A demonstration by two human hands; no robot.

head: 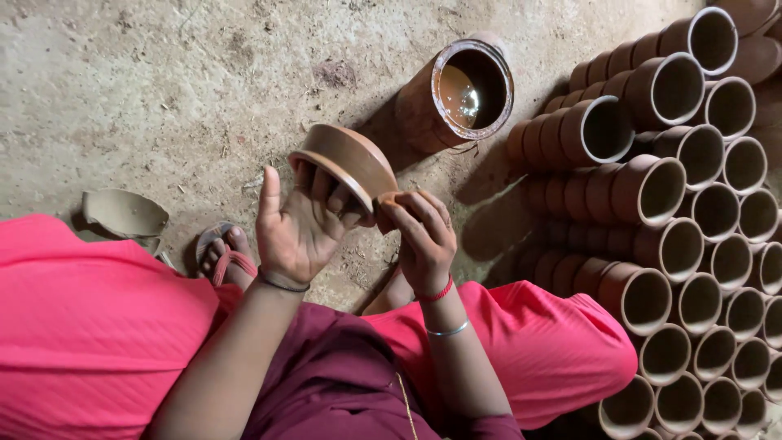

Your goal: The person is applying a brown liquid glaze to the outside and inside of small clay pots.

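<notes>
1. While my left hand holds the brown clay bowl tilted on its fingertips above my lap, my right hand pinches closed on a small rubbing piece set against the bowl's lower edge.
2. Judging by its even sheen, much of the bowl looks smoothed; the edge under my fingers seems unfinished.
3. Nested clay cups lie stacked to my right, seemingly finished.
4. The pot of liquid stands near on the dirt floor.

Soft daylight, sharp focus, mild shadows
</notes>
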